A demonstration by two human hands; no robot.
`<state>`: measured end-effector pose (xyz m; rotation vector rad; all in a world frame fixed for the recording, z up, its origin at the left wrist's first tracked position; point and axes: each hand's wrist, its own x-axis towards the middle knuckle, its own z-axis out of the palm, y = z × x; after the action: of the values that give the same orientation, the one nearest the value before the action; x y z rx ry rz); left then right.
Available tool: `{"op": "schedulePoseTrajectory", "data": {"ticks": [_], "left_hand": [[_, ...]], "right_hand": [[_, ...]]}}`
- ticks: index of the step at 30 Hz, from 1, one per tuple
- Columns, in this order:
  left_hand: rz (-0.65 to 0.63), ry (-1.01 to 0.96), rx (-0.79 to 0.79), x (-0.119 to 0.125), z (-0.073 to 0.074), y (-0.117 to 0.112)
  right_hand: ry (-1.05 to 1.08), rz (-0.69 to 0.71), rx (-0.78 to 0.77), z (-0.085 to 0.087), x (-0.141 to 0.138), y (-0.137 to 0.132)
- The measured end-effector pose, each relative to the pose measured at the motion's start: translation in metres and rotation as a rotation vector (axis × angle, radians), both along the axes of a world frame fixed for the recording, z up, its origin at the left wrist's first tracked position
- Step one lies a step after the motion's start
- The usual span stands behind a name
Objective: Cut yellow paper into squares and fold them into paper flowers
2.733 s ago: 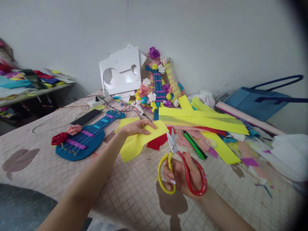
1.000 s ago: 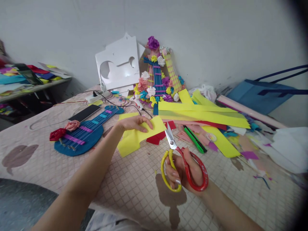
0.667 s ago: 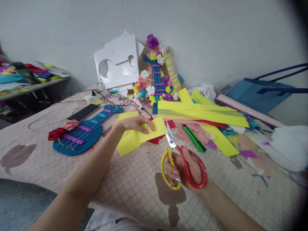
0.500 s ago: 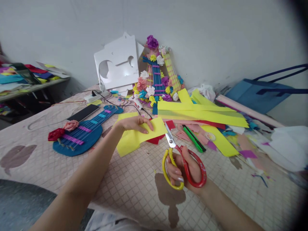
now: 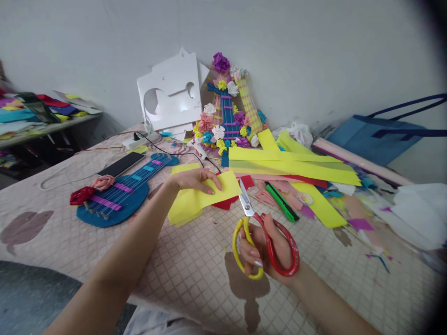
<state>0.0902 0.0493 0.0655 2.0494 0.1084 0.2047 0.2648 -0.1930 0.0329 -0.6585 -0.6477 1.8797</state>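
My left hand is closed on a strip of yellow paper, whose right end sticks out past my fingers. More yellow paper lies on the table under that hand. The fingers of my right hand pass through the red and yellow handles of a pair of scissors. The scissor tips point up and away, close to the right edge of the held strip; I cannot tell whether they touch it. Behind the strip is some red paper.
A green utility knife and long yellow strips lie on the right among scraps. To the left are a blue paper guitar and a phone. A glue gun with its cable lies behind, before flower-covered guitars.
The scissors' yellow handle has swung slightly left and down, so the handles are a little wider apart. My left hand and the held paper have hardly moved.
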Motion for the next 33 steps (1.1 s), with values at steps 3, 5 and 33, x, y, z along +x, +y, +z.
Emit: {"op": "schedulePoseTrajectory", "data": {"ticks": [3,5,33], "left_hand": [[-0.007,0.008,-0.004,0.002,0.002,-0.005],[-0.021,0.019,0.003,0.004,0.003,-0.008],[-0.087,0.053,-0.025,0.013,0.003,-0.015]], "right_hand": [[0.001,0.013,-0.02,0.003,0.0,-0.001],[0.003,0.017,-0.021,0.004,0.001,-0.001],[0.089,-0.009,-0.032,0.006,0.001,0.003]]}}
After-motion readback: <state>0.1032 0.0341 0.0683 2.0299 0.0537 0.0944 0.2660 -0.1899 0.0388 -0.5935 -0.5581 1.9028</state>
